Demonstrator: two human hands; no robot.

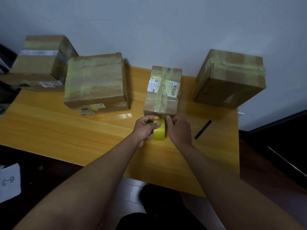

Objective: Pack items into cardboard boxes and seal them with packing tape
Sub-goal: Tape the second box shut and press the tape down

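— Which step are you on?

— Sealing. The small cardboard box point(162, 93) stands on the surface point(69, 130), and I'm starting a strip at its near face.

— Where's the tape?

— The yellow tape roll point(159, 130) sits upright just in front of that box. My left hand point(144, 128) has its grip curled round the roll, thumb on top. My right hand point(179, 128) pinches at the roll's far edge, probably the loose end, though I can't see it.

— Next?

— I'd judge: draw the tape up over the box's top seam, keeping it straight. The black pen point(203, 129) lies right of the box.
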